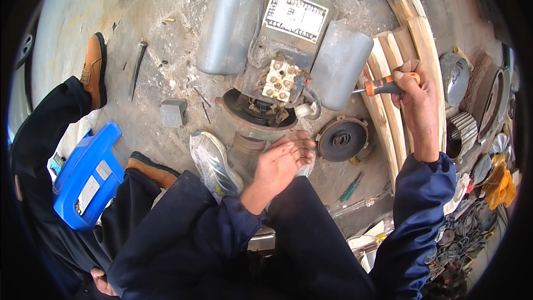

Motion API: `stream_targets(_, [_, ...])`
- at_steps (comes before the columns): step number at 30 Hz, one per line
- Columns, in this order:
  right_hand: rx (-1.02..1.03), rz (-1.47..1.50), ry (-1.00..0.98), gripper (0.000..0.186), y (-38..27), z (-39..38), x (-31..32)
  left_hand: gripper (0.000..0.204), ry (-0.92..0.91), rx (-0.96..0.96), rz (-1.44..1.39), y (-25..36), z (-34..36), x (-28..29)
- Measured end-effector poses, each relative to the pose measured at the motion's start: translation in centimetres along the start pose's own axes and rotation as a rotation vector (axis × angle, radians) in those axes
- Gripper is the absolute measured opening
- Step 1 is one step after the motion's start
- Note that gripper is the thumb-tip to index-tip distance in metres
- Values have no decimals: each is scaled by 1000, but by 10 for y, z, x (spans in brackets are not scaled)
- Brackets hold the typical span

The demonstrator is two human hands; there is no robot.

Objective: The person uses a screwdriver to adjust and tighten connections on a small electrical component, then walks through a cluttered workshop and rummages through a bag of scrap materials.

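Observation:
A grey electric motor (288, 44) lies on the concrete floor, its terminal block (280, 80) uncovered and its near end open. My right hand (416, 100) grips an orange and black screwdriver (383, 85), its tip pointing left toward the motor's right capacitor housing (340, 66). My left hand (283, 161) rests, fingers together, against the motor's near open end (258, 112), holding nothing that I can see. A round dark end cover (342, 139) lies just right of that hand.
Another person in dark clothes and brown shoes (94, 69) stands at left beside a blue plastic case (86, 178). A small grey lid (173, 113), a metal rod (136, 69), wooden slats (400, 55), a green screwdriver (351, 188) and scrap metal parts (472, 122) lie around.

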State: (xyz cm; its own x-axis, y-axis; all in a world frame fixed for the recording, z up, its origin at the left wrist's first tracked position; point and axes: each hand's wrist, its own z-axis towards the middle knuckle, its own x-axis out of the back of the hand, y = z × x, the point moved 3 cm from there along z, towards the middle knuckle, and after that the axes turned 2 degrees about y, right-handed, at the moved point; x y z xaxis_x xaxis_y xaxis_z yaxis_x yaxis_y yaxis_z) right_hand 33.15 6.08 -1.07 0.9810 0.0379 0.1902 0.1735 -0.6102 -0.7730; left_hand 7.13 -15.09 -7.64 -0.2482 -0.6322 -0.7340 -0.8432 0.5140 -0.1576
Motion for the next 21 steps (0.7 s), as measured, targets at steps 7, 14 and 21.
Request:
stream_targets(7, [-12, -63, 3, 17, -11, 7, -19, 43, -12, 64, -624, -14, 23, -5])
stream_targets(14, [-21, -21, -36, 17, -16, 15, -22, 29, -41, 22, -869, -16, 44, -9])
stream_targets(21, [-30, -86, -55, 16, -28, 24, -27, 36, 77, -57, -896, -11, 61, -7])
